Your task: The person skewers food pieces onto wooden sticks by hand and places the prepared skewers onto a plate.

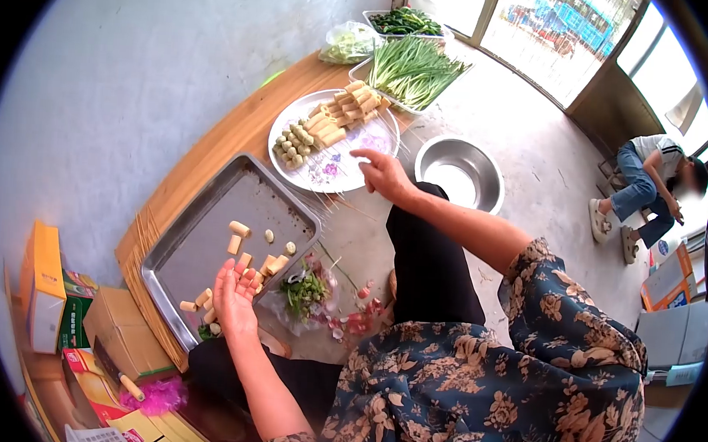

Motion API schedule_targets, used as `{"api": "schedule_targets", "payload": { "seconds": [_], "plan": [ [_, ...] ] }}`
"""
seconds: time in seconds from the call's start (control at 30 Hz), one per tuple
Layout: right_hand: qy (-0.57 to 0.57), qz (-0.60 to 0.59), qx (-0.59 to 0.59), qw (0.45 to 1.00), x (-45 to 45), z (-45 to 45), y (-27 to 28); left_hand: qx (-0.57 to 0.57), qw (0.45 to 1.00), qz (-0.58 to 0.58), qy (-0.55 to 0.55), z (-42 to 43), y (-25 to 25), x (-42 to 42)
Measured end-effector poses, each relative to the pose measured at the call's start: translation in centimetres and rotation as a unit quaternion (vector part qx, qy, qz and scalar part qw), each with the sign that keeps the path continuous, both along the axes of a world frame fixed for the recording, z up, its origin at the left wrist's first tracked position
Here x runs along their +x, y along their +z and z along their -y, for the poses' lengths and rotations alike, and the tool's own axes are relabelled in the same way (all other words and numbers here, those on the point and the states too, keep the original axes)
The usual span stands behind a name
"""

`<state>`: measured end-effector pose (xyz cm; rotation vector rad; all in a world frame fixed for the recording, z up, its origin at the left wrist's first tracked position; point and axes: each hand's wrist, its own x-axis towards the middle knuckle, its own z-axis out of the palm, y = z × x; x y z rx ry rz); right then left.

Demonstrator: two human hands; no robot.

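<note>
Over the lower edge of the metal tray (202,213), my left hand (236,299) is palm up with its fingers apart, holding nothing visible. Tan tube-shaped pieces (239,229) and a few pale green round pieces (290,248) lie in the tray around it. My right hand (384,174) is at the right edge of a white plate (296,110), index finger stretched out and the other fingers curled; whether it holds a thin stick is too small to tell. Skewered tan tubes (344,112) and skewered green balls (291,146) rest on the plate.
Beyond the plate are trays of green onions (414,68) and green peppers (404,21). A steel basin (460,174) stands on the floor. Thin sticks (141,242) lie left of the tray, near boxes (124,329). Another person (653,173) sits at the right.
</note>
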<state>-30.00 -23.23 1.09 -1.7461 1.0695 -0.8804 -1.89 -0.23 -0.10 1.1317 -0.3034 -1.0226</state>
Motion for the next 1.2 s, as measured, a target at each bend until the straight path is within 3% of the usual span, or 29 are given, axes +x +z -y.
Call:
{"api": "schedule_targets", "payload": {
  "seconds": [0.23, 0.4, 0.73, 0.9, 0.97, 1.07, 1.2],
  "plan": [
    [-0.098, -0.091, -0.065, 0.989, 1.0, 8.1, -1.9, 0.024, 1.000, 0.010, -0.012, 0.3, -0.5, -0.3],
    [-0.130, -0.081, -0.033, 0.988, 2.3, 11.1, -2.8, 0.038, 0.999, 0.013, -0.006, 0.7, -0.3, -1.0],
    [-0.090, -0.150, 0.041, 0.984, 2.2, 13.0, -5.6, 0.037, 0.999, 0.022, -0.023, 1.1, -0.3, -1.4],
    [-0.110, -0.224, -0.071, 0.966, 0.6, 11.9, -6.1, 0.027, 0.999, 0.034, -0.027, 1.1, -0.4, -1.4],
    [-0.106, -0.205, -0.151, 0.961, -0.4, 11.1, -5.5, 0.035, 0.998, 0.038, -0.025, 1.0, -0.5, -1.2],
    [-0.088, -0.101, -0.167, 0.977, -1.2, 7.8, -3.4, 0.013, 0.999, 0.044, -0.017, 1.0, -0.6, -1.1],
    [-0.004, -0.039, -0.075, 0.996, -0.8, 1.8, -1.7, 0.009, 0.999, 0.032, 0.015, 1.0, -0.5, -0.9]
  ]
}}
